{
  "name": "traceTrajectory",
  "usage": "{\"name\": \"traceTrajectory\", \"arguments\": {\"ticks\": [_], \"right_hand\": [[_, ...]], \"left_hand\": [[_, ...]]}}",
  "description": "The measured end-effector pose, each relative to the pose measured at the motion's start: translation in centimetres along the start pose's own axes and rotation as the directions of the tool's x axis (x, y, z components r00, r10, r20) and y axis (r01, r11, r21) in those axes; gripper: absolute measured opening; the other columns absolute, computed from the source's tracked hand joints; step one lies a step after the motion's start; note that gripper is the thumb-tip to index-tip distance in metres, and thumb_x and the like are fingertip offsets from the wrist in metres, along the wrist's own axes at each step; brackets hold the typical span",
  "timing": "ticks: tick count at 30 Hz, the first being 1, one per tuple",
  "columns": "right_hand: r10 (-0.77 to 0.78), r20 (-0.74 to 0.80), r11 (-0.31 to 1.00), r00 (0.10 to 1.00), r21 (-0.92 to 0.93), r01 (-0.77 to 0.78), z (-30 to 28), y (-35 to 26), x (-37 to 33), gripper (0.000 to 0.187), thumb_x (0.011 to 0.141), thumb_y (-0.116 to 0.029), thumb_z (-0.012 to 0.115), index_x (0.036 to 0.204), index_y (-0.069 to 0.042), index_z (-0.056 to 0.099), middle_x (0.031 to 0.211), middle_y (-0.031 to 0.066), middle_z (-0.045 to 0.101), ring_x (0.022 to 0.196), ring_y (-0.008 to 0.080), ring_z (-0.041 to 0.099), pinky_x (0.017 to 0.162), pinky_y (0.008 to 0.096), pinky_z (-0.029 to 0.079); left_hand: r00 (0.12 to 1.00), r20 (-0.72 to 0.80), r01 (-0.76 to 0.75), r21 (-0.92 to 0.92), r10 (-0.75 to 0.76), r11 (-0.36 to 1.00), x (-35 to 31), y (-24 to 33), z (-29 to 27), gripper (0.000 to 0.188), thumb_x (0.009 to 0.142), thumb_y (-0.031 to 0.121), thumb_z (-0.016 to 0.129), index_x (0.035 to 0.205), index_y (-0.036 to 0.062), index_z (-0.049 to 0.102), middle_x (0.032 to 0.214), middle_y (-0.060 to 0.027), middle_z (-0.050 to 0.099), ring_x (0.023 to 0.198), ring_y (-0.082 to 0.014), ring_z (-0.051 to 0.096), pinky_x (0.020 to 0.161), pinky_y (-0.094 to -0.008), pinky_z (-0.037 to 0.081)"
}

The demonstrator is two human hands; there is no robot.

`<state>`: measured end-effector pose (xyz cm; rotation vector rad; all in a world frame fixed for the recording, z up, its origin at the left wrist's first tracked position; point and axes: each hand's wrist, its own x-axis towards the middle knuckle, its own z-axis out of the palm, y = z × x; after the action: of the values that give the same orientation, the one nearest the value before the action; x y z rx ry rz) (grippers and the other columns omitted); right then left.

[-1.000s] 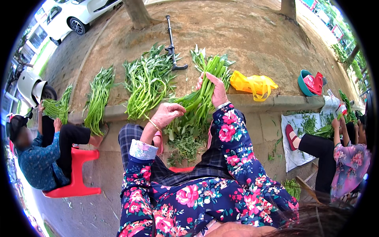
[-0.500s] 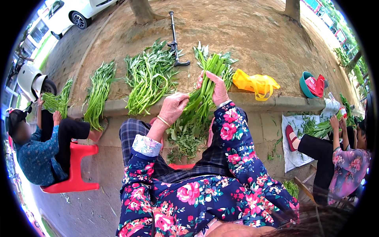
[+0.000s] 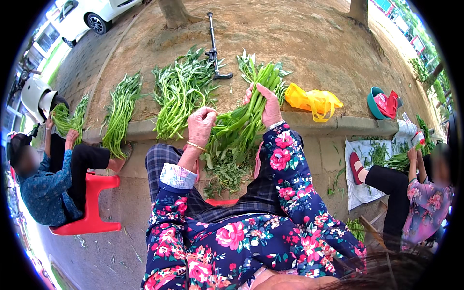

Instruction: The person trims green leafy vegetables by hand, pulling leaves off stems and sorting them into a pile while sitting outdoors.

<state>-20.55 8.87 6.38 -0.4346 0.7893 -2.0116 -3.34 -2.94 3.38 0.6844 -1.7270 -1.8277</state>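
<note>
My right hand (image 3: 271, 107) is wrapped round a bunch of water spinach (image 3: 255, 96), its pale green stems slanting up past the thumb. Leaves from the lower end hang between my knees. Left of the bunch, my left hand (image 3: 201, 126) is raised with its fingers curled together; whatever they pinch is hidden. A gold-coloured bangle (image 3: 196, 146) circles that wrist. Under the hanging leaves, loose picked leaves (image 3: 226, 178) lie in a pile on the ground between my feet. A large heap of water spinach (image 3: 180, 96) rests on the kerb edge just beyond my left hand.
A concrete kerb (image 3: 309, 126) runs across in front. On its far side lie a yellow bag (image 3: 309, 100), a black walking stick (image 3: 212, 48) and a teal basin (image 3: 375, 107). Another greens heap (image 3: 121, 110) lies left. One person sits on a red stool (image 3: 99, 193); another sits by a white sheet (image 3: 355, 193).
My left hand has moved up and a little left, away from the bunch. The right hand keeps its hold. Both people at the sides have shifted their hands slightly.
</note>
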Motion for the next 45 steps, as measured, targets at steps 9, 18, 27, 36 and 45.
{"name": "traceTrajectory", "arguments": {"ticks": [9, 18, 27, 36, 45], "right_hand": [[-0.023, -0.002, 0.999, 1.000, -0.041, 0.023, 0.1, 0.0, -0.1, 0.022, 0.085, -0.022, 0.054, 0.091, 0.000, 0.052, 0.073, 0.0097, 0.055, 0.067, 0.0205, 0.054, 0.066, 0.0334, 0.046], [0.031, 0.018, 0.993, 0.999, -0.117, -0.029, 0.9, 0.2, -0.2, 0.022, 0.085, -0.022, 0.054, 0.090, 0.000, 0.052, 0.074, 0.0093, 0.054, 0.067, 0.0198, 0.054, 0.066, 0.0317, 0.046], [0.036, 0.016, 0.990, 0.999, -0.140, -0.033, 1.1, 0.3, 0.1, 0.024, 0.084, -0.023, 0.055, 0.090, 0.000, 0.051, 0.072, 0.0093, 0.053, 0.066, 0.0195, 0.053, 0.065, 0.0316, 0.045], [-0.008, 0.014, 0.999, 1.000, -0.053, 0.008, 0.7, 0.1, 0.1, 0.022, 0.084, -0.022, 0.054, 0.090, 0.000, 0.051, 0.072, 0.0100, 0.053, 0.066, 0.0207, 0.052, 0.067, 0.0337, 0.044], [0.031, 0.033, 0.994, 0.999, -0.107, -0.027, 0.8, 0.4, 0.2, 0.022, 0.085, -0.021, 0.053, 0.091, 0.000, 0.050, 0.073, 0.0095, 0.053, 0.067, 0.0202, 0.053, 0.067, 0.0328, 0.044]], "left_hand": [[0.973, 0.221, -0.070, 0.027, 0.062, 0.997, -0.7, 1.7, 0.2, 0.012, 0.079, 0.006, 0.059, 0.088, 0.0001, 0.064, 0.077, -0.0008, 0.062, 0.070, -0.0055, 0.055, 0.066, -0.0188, 0.044], [0.924, 0.258, -0.367, 0.401, 0.281, 0.839, -0.3, 1.7, 1.5, 0.013, 0.076, 0.010, 0.062, 0.085, 0.0016, 0.064, 0.078, -0.0084, 0.063, 0.063, -0.0150, 0.058, 0.059, -0.0257, 0.045], [0.986, 0.009, -0.167, 0.165, 0.168, 0.972, -0.1, 1.4, 1.7, 0.006, 0.074, 0.004, 0.058, 0.073, 0.0007, 0.064, 0.063, -0.0026, 0.059, 0.054, -0.0088, 0.053, 0.052, -0.0217, 0.043], [0.982, 0.141, 0.168, -0.324, -0.128, 0.931, 0.1, 1.4, -0.2, 0.012, 0.078, 0.002, 0.051, 0.088, 0.0010, 0.057, 0.067, -0.0054, 0.060, 0.053, -0.0120, 0.057, 0.053, -0.0213, 0.047], [0.879, 0.390, 0.442, -0.452, -0.273, 0.775, -0.4, 0.7, 1.6, 0.022, 0.080, 0.004, 0.054, 0.101, 0.0006, 0.053, 0.076, -0.0066, 0.060, 0.062, -0.0145, 0.059, 0.056, -0.0242, 0.048]]}}
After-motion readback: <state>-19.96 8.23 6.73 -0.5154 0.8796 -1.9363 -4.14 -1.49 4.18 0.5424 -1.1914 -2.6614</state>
